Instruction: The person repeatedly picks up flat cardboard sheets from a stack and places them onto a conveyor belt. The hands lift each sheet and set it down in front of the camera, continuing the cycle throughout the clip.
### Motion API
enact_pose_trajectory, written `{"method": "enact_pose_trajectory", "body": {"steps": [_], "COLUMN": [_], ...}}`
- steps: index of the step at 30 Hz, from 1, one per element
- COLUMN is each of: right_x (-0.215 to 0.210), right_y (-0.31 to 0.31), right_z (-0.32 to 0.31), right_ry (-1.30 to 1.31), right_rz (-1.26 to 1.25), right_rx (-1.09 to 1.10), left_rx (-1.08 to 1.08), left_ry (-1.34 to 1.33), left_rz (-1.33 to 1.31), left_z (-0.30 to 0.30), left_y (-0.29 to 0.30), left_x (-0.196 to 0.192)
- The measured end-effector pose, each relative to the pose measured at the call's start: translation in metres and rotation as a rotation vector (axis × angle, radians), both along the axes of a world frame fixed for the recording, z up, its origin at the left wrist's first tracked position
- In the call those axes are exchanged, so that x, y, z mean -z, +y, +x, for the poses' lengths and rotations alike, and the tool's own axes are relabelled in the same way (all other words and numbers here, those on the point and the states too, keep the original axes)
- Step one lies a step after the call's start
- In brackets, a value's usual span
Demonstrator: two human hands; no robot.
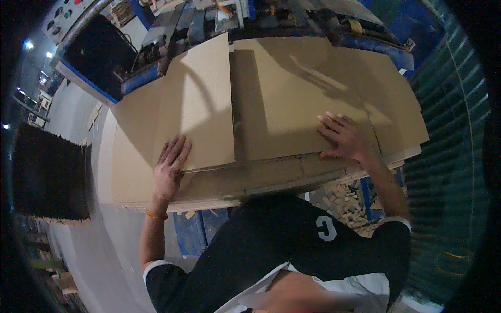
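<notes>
Two flat brown cardboard sheets lie side by side on a stack of cardboard in front of a machine. My left hand (173, 159) rests near the front edge of the left cardboard sheet (209, 120), fingers stretched out on its surface. On the right cardboard sheet (292, 104) my right hand (342, 138) lies with its fingers spread, close to the front edge. A narrow dark gap separates the two sheets. Below their front edges shows the cardboard stack (250, 180), its layers slightly uneven. Neither hand grips anything.
Beyond the sheets stands a blue machine (355, 39) with rollers and metal bars. A control panel (65, 18) with buttons is at the far left. Cardboard scraps (347, 203) lie beneath the stack. A dark stack (49, 175) stands left, and green corrugated sheeting (443, 151) runs along the right.
</notes>
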State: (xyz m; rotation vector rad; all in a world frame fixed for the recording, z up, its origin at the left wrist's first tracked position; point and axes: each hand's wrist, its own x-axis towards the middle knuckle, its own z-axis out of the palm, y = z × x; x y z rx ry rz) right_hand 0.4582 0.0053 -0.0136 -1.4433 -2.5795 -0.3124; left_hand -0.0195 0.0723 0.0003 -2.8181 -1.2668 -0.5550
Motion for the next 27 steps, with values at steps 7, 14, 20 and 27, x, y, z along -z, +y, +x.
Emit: {"method": "enact_pose_trajectory", "body": {"steps": [7,14,20,27], "right_x": [-0.001,-0.009,0.034,0.035], "right_y": [0.045,0.118,0.177,0.254], "right_z": [-0.023,0.019,0.023,0.017], "right_ry": [-0.027,0.017,0.002,0.385], "right_rz": [0.114,-0.156,0.298,0.098], "right_rx": [-0.133,0.217,0.468,0.376], "left_rx": [0.004,-0.075,-0.427,0.113], "left_ry": [-0.074,-0.248,0.131,0.395], "left_rz": [0.110,0.073,0.347,0.229], "left_z": [-0.005,0.026,0.065,0.092], "left_y": [0.082,0.130,0.176,-0.006], "left_x": [0.002,0.021,0.013,0.017]}}
